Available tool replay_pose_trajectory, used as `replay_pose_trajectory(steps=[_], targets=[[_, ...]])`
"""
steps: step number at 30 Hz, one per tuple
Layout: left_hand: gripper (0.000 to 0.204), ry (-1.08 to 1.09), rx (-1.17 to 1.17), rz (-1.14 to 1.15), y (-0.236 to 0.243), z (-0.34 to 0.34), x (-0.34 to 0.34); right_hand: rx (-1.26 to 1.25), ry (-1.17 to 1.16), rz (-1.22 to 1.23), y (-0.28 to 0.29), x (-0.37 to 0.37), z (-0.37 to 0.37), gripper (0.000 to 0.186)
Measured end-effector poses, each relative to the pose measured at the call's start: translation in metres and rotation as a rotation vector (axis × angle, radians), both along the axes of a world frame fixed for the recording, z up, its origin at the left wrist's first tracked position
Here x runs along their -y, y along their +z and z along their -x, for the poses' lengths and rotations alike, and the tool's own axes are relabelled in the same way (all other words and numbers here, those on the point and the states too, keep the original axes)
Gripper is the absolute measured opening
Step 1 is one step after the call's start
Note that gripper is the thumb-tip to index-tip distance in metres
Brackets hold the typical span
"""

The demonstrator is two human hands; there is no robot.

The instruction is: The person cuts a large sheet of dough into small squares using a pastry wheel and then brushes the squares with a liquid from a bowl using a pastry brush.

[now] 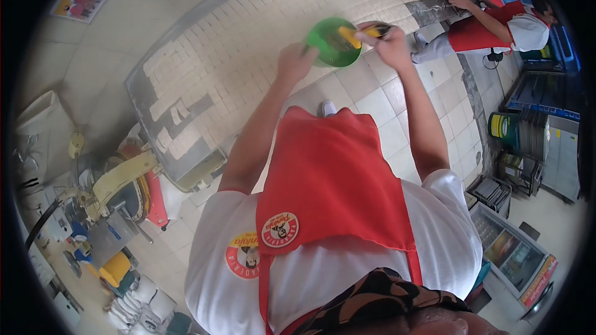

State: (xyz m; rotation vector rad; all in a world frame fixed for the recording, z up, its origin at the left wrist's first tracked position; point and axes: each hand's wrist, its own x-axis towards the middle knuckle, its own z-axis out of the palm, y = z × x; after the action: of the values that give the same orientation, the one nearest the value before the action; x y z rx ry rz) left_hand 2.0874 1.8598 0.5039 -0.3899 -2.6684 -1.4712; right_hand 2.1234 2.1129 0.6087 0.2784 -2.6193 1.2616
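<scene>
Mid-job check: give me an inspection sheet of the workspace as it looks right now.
Surface: long table covered in rows of pale dough squares.
Job's things: green bowl, yellow-handled tool dipped into it.
Clutter: nothing seen on the table besides dough.
Grippers: left hand holds the bowl's rim; right hand grips the tool.
Cables: black hose by the yellow machine.
Surroundings: co-worker at the table's far end; tiled floor.

Dough squares point(261, 37) crowd the table point(139, 84) (bare strip at left edge).
</scene>
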Motion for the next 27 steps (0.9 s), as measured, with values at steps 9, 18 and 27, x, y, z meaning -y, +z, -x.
replay_pose_trajectory(steps=[9, 18, 27], targets=[[0.049, -0.031, -0.189, 0.135, 0.021, 0.099, -0.086, 0.036, 0.070, 0.125, 0.025, -0.123, 0.057, 0.025], [0.045, 0.075, -0.219, 0.092, 0.020, 0.149, -0.150, -0.032, 0.160, 0.103, 0.030, -0.228, 0.128, 0.022], [0.040, 0.149, -0.280, 0.085, 0.000, 0.164, -0.190, 0.283, -0.274, 1.007, -0.039, -0.287, 0.177, 0.029]])
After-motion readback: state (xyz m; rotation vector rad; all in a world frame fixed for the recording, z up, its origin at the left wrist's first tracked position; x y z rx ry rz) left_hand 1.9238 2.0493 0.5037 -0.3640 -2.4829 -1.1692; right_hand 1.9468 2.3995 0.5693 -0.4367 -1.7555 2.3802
